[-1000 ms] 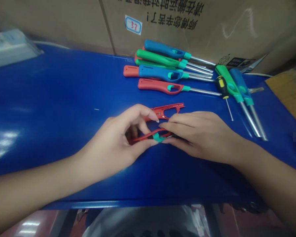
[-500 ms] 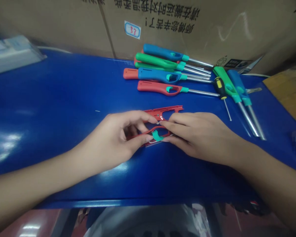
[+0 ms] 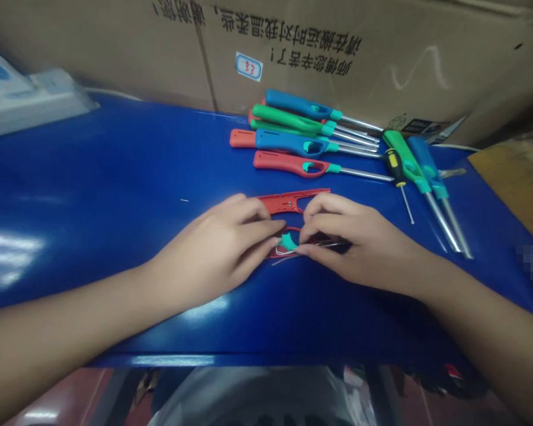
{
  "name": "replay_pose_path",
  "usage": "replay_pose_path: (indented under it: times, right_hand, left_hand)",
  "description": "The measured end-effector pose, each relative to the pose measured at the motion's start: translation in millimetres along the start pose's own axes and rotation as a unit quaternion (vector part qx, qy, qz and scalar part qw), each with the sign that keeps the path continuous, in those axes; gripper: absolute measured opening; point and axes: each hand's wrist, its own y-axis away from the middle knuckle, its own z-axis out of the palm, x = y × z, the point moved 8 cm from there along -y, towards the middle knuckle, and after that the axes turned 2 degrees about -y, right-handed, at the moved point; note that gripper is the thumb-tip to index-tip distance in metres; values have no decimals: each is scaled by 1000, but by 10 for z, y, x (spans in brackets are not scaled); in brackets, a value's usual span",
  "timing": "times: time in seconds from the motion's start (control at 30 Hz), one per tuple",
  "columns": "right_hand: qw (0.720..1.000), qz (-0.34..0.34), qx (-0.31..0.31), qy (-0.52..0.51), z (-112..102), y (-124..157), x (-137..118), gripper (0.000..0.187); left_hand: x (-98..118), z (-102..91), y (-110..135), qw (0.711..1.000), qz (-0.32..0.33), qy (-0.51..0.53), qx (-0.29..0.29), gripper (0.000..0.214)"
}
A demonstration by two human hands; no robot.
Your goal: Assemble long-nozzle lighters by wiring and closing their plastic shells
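Observation:
A red half of a lighter casing (image 3: 273,252) lies on the blue table, largely hidden beneath my fingers. In it sit a green trigger (image 3: 288,241) and a thin white wire (image 3: 285,253). My left hand (image 3: 231,236) bends over the casing's left part, thumb and fingertips closed by the trigger. At the casing's right end, my right hand (image 3: 346,234) pinches with thumb and fingers; a dark, shiny part shows under its palm. Just beyond both hands lies the other red casing half (image 3: 284,203), its inside facing up.
Several assembled lighters, one of them red (image 3: 288,164), lie at the back, with a green lighter (image 3: 404,154) at right. A black-yellow screwdriver (image 3: 395,168) rests across their tips. A cardboard box (image 3: 137,53) stands behind. A small pin (image 3: 184,200) lies left.
My left hand has rolled over, its back now turned up and covering more of the casing. My right fingers have curled in more tightly. The whole view has shifted slightly.

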Motion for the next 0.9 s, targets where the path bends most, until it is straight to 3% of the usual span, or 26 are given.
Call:
replay_pose_path:
  times: [0.1,0.27,0.37,0.5,0.67,0.8,0.9]
  right_hand:
    - [999,-20,-15,-28,-17,16,-68,5]
    - [976,-103,-86,173,110,83,-213,17]
    - [965,-119,-98,210,149,95,-225,22]
    - [980,-105,-90,140,106,84,-178,20]
    - [998,-38,-42,-3,-13,20,-34,10]
    - [994,34,-23,-100,-32,-18,125,6]
    - [984,86,-41,-151,4,-10,215,10]
  left_hand:
    - [74,-20,14,999,13,-28,-20,33]
    - [150,-10,48,997,29,-62,-46,30]
    - [153,4,64,997,48,-51,-34,30]
    - [122,14,75,999,42,-16,-27,28]
    - [59,17,72,999,-7,6,-36,18]
    - [19,-9,73,999,-33,19,-24,17]
    - [82,-23,73,1000,7,4,-11,24]
